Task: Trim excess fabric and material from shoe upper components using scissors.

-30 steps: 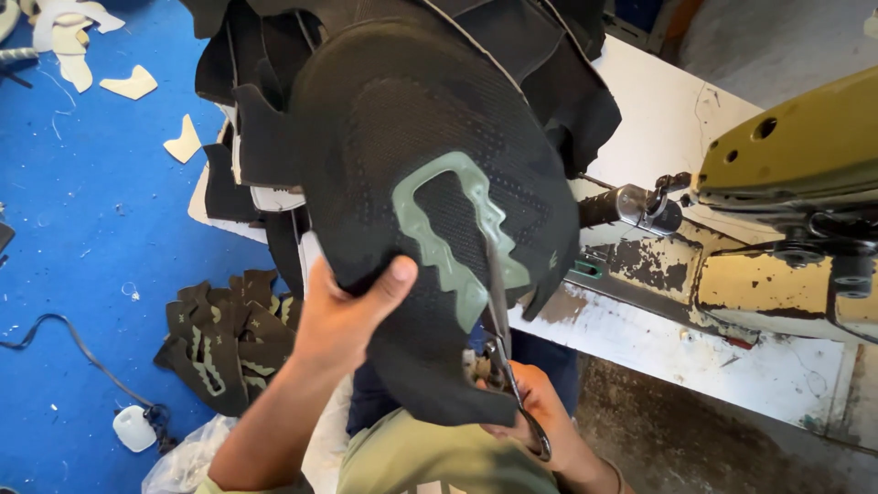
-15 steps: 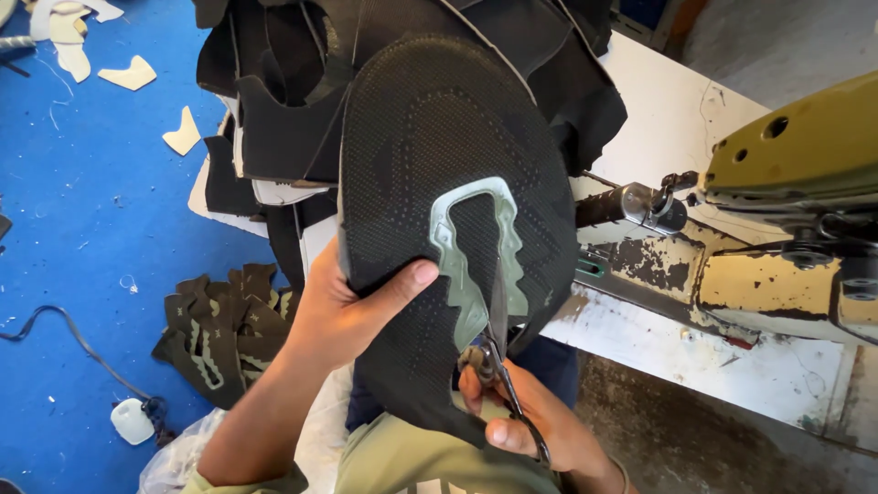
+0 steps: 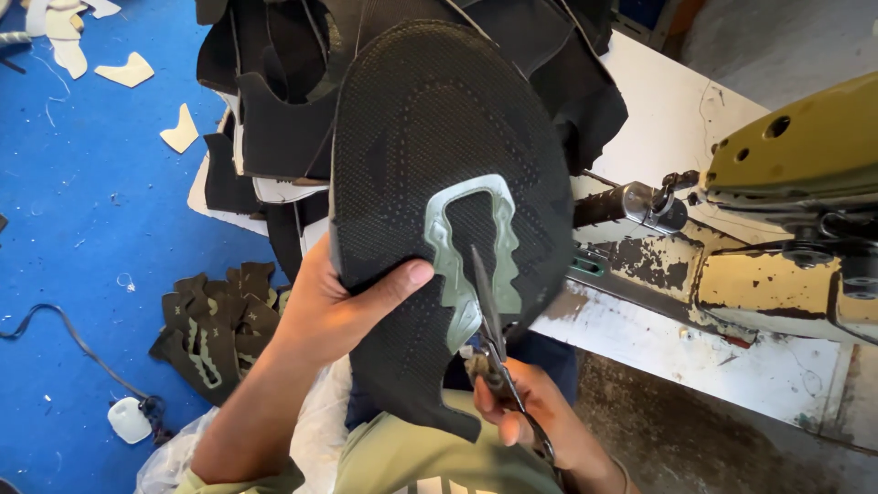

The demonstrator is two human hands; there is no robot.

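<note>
Left hand (image 3: 334, 306) is pinching the black mesh shoe upper (image 3: 439, 183), thumb just beside its grey-green overlay (image 3: 471, 247) — right hand (image 3: 530, 412), fingers clenched around scissors (image 3: 489, 320), is trimming there; careful snipping along the overlay edge looks needed.

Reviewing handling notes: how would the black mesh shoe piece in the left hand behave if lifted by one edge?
The black mesh piece probably flops: it bends where the left hand pinches it. Likely light, being thin fabric. Its textured knit seems unlikely to slip.

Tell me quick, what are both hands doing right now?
Left hand: closed on the black mesh shoe upper, thumb on top.
Right hand: closed around the scissors, blades at the green trim.
</note>
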